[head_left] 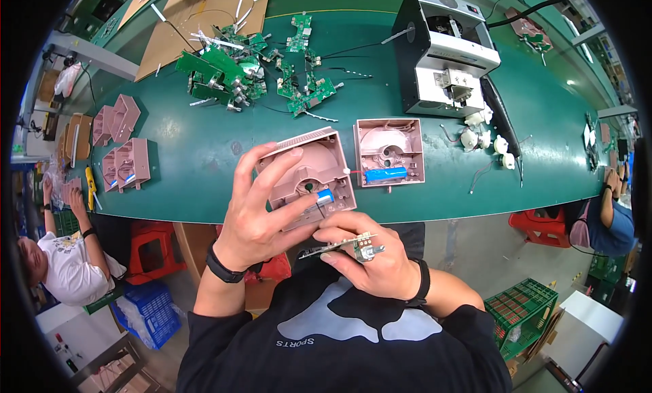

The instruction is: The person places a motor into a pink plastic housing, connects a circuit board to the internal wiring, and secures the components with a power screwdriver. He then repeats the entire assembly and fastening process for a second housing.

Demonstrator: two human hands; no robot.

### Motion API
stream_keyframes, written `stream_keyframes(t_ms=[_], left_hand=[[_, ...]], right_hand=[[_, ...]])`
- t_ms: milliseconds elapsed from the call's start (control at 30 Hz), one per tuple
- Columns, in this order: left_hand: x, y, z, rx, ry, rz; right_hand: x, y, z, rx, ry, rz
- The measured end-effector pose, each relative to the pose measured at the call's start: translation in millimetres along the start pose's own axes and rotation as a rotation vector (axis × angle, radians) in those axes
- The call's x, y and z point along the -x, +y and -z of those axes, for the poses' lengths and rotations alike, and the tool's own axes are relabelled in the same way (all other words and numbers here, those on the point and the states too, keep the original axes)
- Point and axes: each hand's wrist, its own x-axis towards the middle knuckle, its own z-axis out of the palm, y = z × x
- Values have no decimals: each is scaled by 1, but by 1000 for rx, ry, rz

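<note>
My left hand [248, 220] grips a pink plastic housing [318, 154] at the near side of the table, its fingers spread over the left wall and interior. One of its fingertips rests by a blue cylindrical battery [325, 197] inside. Just nearer to me, my right hand [387, 267] pinches a small circuit board [365, 242] between thumb and fingers. The board is seen nearly edge-on, and a metal shaft part sticks out from it. Beside the first housing lies a second pink housing [415, 152] with another blue battery [386, 174] in it.
Green circuit boards with wires [224, 74] are piled at the back left, partly by cardboard [183, 16]. A black and white machine [445, 53] stands back right, near white round parts [470, 139]. More pink housings [129, 162] and yellow cutters [91, 188] lie left. Other people sit at both sides.
</note>
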Motion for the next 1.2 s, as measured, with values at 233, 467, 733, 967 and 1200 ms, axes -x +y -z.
stream_keyframes(t_ms=[233, 467, 733, 967, 1200], left_hand=[[16, -15, 14, -87, -116, 72], [29, -11, 36, -195, -38, 9], [29, 14, 47, -47, 65, -86], [30, 18, 24, 301, 109, -134], [35, -31, -2, 219, -65, 31]], right_hand=[[24, 17, -3, 223, -187, -231], [26, 34, -2, 300, -175, -223], [-3, 25, 11, 36, 49, -284], [0, 47, -17, -413, -114, -138], [30, 40, -24, 1, -169, -298]])
